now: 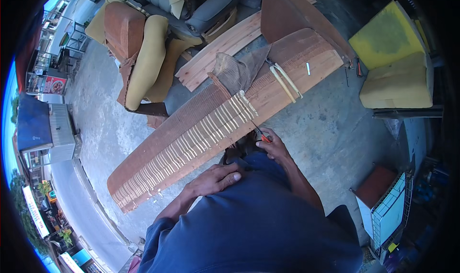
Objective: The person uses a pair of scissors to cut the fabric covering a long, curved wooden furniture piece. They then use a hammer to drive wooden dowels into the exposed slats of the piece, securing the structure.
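Note:
My right hand (274, 146) is closed around the orange-and-black handle of a tool (263, 136). Its thin dark shaft points up at the near edge of a long wooden board (282, 98); whether it touches cannot be made out, nor can the tool's exact kind. My left hand (215, 178) lies on the front of my blue shirt, fingers stretched out and holding nothing. Across the board's left part run many pale strips (191, 141), side by side, over brown ribbed material (158, 141). A crumpled piece of brown mesh cloth (232, 74) rests at their right end.
Two pale rods (286, 84) and a white stick (308, 69) lie on the board's right part. Behind it are wooden planks (223, 45) and yellow foam seat parts (148, 62). A yellow foam seat (395, 84) stands at right, above a wire-framed box (390, 210).

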Demonstrator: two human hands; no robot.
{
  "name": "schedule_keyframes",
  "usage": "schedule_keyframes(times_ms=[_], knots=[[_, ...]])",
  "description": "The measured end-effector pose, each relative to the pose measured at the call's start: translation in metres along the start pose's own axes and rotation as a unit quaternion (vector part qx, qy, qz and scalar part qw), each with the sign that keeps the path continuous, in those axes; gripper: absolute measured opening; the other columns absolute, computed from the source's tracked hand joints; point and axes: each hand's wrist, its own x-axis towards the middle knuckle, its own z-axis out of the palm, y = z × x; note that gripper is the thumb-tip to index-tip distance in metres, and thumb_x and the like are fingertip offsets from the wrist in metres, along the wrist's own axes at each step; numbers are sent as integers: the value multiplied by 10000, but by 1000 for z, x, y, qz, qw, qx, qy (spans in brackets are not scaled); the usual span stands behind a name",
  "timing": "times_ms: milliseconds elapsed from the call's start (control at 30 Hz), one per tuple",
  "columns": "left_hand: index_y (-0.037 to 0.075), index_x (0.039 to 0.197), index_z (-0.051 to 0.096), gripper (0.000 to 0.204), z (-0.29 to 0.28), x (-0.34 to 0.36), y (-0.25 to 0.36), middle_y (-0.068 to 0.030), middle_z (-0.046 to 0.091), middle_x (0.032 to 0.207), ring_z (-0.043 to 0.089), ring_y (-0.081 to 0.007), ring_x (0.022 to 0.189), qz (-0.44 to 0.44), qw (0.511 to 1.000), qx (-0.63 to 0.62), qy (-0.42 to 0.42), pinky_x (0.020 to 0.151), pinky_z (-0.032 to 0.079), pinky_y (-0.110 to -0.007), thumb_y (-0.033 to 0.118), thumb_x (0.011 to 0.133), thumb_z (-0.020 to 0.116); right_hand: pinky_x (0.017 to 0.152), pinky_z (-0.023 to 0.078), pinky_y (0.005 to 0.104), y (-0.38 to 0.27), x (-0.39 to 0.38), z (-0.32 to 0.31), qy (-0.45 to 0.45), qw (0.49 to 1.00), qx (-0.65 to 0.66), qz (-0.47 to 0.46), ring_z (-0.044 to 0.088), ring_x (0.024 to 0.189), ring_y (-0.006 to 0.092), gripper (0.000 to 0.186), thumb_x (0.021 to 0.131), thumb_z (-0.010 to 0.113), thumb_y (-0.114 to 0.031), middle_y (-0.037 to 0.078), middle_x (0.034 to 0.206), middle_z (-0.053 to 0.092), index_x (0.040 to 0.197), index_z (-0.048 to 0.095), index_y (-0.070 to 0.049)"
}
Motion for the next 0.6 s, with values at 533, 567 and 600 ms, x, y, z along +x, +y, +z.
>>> schedule_keyframes(times_ms=[533,567,600], knots=[[92,1189,678,375,-6,12,-7,-111,720,846,709,-260,830,22,1000,17,9,762,542,-375,436,1055,607,368,308,196,-11,-4,-7,52,979,190,50,414,484,26,330,1051,626,-188,-12,775,559,1364,628,-84],[92,1182,687,357,-11,15,-14,-97,721,836,703,-246,812,25,999,31,33,746,540,-361,417,1048,631,368,306,196,-12,-4,-10,46,980,186,50,412,483,25,331,1050,628,-187,-12,771,559,1364,629,-83],[77,1166,703,338,-14,24,-35,-112,720,853,695,-244,796,44,993,-16,108,741,546,-372,385,1030,664,368,305,195,-8,-7,-9,48,980,184,58,410,481,25,332,1049,629,-187,-13,767,560,1363,628,-79]])
